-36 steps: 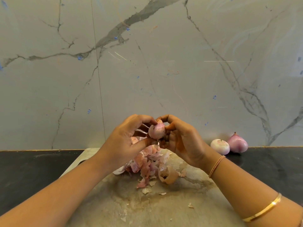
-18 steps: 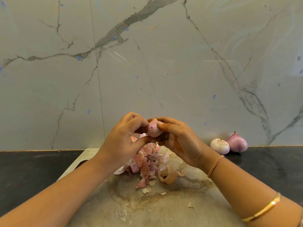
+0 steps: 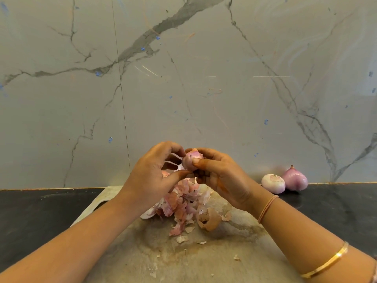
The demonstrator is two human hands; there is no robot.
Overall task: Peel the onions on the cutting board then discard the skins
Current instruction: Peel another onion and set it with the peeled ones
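A small pink onion (image 3: 190, 160) is held in the air above the stained cutting board (image 3: 204, 258). My left hand (image 3: 155, 176) grips it from the left, thumb under it and fingers curled over its top. From the right my right hand (image 3: 222, 178) holds it too, the thumb pressing on its front. Under my hands a heap of pink and brown onion skins (image 3: 183, 205) lies on the board, with an empty brown skin shell (image 3: 208, 220) at its right side.
Two more onions sit on the black counter (image 3: 336, 209) against the marble wall: a pale peeled one (image 3: 273, 183) and a purple one (image 3: 294, 179) with a pointed tip. Small skin flakes dot the board's near part.
Both hands have risen a little with the onion and turned it between the fingers. My right thumb now lies across the onion's front. The skin heap has not moved.
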